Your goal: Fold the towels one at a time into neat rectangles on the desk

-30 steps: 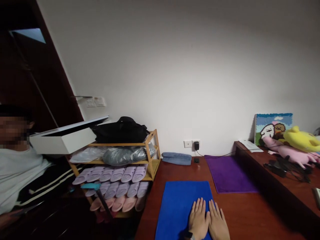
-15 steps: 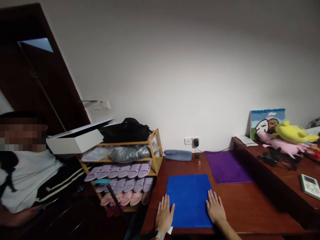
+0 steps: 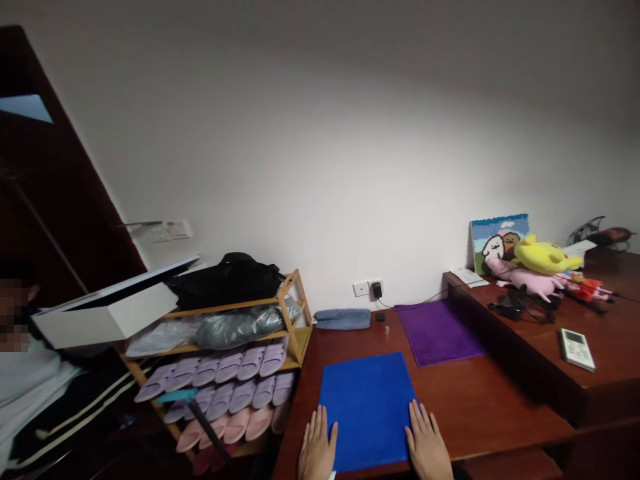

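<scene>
A blue cloth lies flat and smooth on the reddish-brown wooden desk. My left hand rests palm down at the cloth's left edge, fingers stretched out and thumb on the blue. At the opposite edge my right hand lies flat too, its fingertips touching the cloth's lower right side. Both hands are open, with nothing gripped. Behind and to the right is a purple cloth, spread flat. Near the wall sits a rolled grey-blue cloth.
To the left, a wooden shoe rack holds lilac slippers, a black bag and a white box. A person sits beyond it. The raised desk section bears plush toys, cables and a white remote-like device.
The view has turned to the right, so the rack and person sit further left. Both hands stay flat at the blue cloth's edges and appear lower in the picture.
</scene>
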The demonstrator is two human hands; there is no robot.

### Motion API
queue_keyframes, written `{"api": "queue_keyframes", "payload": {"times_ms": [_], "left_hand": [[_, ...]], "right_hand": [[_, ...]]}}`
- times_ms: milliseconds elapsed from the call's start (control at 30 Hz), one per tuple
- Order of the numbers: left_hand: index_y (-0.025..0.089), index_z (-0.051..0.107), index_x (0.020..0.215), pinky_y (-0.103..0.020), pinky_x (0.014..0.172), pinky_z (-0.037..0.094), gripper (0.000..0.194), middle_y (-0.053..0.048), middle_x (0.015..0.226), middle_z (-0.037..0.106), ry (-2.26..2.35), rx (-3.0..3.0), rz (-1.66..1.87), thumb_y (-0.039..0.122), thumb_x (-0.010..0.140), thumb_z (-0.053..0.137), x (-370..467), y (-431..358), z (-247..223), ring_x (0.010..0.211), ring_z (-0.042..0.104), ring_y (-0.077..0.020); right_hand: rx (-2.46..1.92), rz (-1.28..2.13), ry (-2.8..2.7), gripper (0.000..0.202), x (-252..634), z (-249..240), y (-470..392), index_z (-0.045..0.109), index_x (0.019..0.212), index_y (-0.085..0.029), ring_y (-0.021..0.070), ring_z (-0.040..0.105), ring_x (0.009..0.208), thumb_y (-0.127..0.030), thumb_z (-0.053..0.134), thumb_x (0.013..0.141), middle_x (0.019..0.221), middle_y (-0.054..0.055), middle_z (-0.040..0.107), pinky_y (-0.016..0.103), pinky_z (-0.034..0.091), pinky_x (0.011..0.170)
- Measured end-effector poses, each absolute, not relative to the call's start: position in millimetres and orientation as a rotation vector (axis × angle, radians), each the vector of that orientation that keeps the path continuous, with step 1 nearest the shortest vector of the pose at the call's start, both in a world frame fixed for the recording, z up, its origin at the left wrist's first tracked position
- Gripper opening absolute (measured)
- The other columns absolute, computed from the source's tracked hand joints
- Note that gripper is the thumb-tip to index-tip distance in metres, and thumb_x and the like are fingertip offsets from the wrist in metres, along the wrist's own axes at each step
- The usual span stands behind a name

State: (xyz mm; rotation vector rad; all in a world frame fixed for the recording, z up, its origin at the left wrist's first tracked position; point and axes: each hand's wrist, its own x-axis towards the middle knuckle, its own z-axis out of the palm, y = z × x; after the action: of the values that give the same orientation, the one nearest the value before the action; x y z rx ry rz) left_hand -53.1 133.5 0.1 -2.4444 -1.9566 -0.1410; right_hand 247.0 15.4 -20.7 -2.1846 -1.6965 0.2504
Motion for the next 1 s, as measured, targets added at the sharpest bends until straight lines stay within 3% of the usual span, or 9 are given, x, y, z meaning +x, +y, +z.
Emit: {"api": "queue_keyframes", "payload": {"times_ms": [267, 333, 467, 633, 733, 867, 1000], "left_hand": [[0.011, 0.030, 0.159, -0.047, 0.129, 0.022, 0.068, -0.010, 0.166, 0.026, -1.934, -2.422, -0.191, 0.048, 0.103, 0.024, -54.9, 118.3, 9.5, 0.155, 0.023, -0.0251], [0.015, 0.030, 0.159, -0.048, 0.129, 0.023, 0.064, -0.008, 0.166, 0.028, -1.857, -2.448, -0.297, 0.046, 0.104, 0.024, -27.0, 107.9, 15.6, 0.155, 0.024, -0.0254], [0.028, 0.017, 0.161, -0.049, 0.128, 0.029, 0.059, 0.000, 0.168, 0.023, -1.487, -2.831, -0.381, 0.045, 0.105, 0.024, 65.4, 77.5, 19.1, 0.155, 0.023, -0.0246], [0.033, 0.000, 0.159, -0.050, 0.130, 0.025, 0.054, 0.004, 0.169, 0.017, -1.368, -3.062, -0.351, 0.037, 0.106, 0.008, 138.2, 55.1, 12.1, 0.157, 0.016, -0.0201], [0.033, 0.006, 0.160, -0.050, 0.131, 0.022, 0.056, 0.005, 0.169, 0.016, -1.473, -3.029, -0.318, 0.043, 0.106, 0.009, 120.5, 61.9, 11.4, 0.157, 0.014, -0.0200], [0.022, 0.020, 0.161, -0.052, 0.130, 0.021, 0.070, -0.002, 0.169, 0.016, -1.834, -2.777, -0.178, 0.060, 0.102, 0.016, 47.8, 82.7, 18.5, 0.157, 0.015, -0.0259], [0.016, 0.023, 0.160, -0.049, 0.130, 0.018, 0.074, -0.006, 0.168, 0.017, -2.065, -2.493, -0.112, 0.060, 0.102, 0.019, -23.7, 97.5, 20.3, 0.157, 0.017, -0.0249]], "right_hand": [[-2.159, 0.287, -1.757, 0.065, 251.2, -14.2, 7.0, 0.031, 0.159, -0.016, 0.0244, 0.017, 0.156, -0.046, 0.024, 0.102, 0.166, 0.002, 0.022, 0.048, 0.017, 0.129], [-2.170, 0.269, -1.758, 0.065, 250.0, -15.1, 6.3, 0.031, 0.159, -0.014, 0.0245, 0.017, 0.156, -0.045, 0.023, 0.102, 0.166, 0.002, 0.021, 0.049, 0.017, 0.129], [-2.139, 0.236, -1.784, 0.064, 250.7, -23.5, 6.7, 0.035, 0.158, -0.017, 0.0253, 0.018, 0.155, -0.045, 0.023, 0.102, 0.166, 0.003, 0.023, 0.051, 0.017, 0.128], [-2.116, 0.262, -1.870, 0.062, 255.7, -38.7, 9.6, 0.040, 0.156, -0.020, 0.0278, 0.020, 0.155, -0.036, 0.034, 0.096, 0.165, 0.003, 0.025, 0.053, 0.016, 0.128], [-2.118, 0.261, -1.883, 0.060, 257.2, -41.9, 11.8, 0.045, 0.154, -0.021, 0.0291, 0.023, 0.154, -0.040, 0.031, 0.098, 0.164, 0.004, 0.029, 0.053, 0.020, 0.127], [-2.152, 0.234, -1.824, 0.066, 255.7, -35.4, 11.0, 0.038, 0.157, -0.016, 0.0276, 0.023, 0.154, -0.050, 0.023, 0.101, 0.165, 0.004, 0.026, 0.050, 0.022, 0.128], [-2.148, 0.206, -1.818, 0.066, 254.3, -27.0, 7.8, 0.035, 0.158, -0.016, 0.0261, 0.021, 0.154, -0.050, 0.019, 0.103, 0.166, 0.002, 0.024, 0.049, 0.021, 0.128]]}}
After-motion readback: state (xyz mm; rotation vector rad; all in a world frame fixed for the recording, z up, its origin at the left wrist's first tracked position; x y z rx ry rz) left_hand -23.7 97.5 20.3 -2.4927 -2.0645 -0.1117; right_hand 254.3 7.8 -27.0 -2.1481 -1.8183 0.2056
